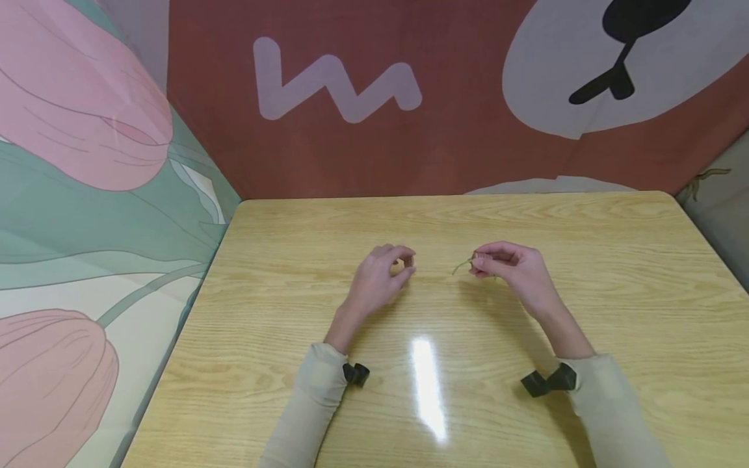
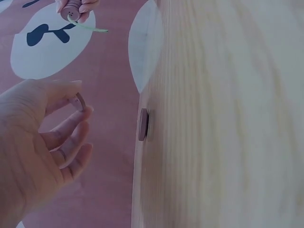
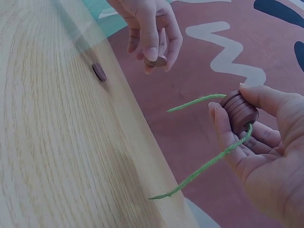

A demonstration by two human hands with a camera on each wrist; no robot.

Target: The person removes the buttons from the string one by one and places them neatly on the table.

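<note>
In the head view my left hand (image 1: 374, 279) is raised above the wooden table (image 1: 281, 364), thumb and forefinger close together. They pinch a round brown button (image 2: 80, 101) with small holes, clearest in the left wrist view. My right hand (image 1: 523, 276) grips a stack of several brown buttons (image 3: 240, 113) between thumb and fingers. A green string (image 3: 204, 170) passes through that stack, and both its ends hang free. One more brown button (image 3: 99, 72) lies on the tabletop, near the left hand in both wrist views. The two hands are apart.
Behind the table hangs a reddish-brown printed cloth (image 1: 351, 156), and a floral cloth (image 1: 105, 221) covers the left side. Black straps (image 1: 550, 380) sit at both cuffs. A bright reflection (image 1: 428, 390) falls on the tabletop between the forearms.
</note>
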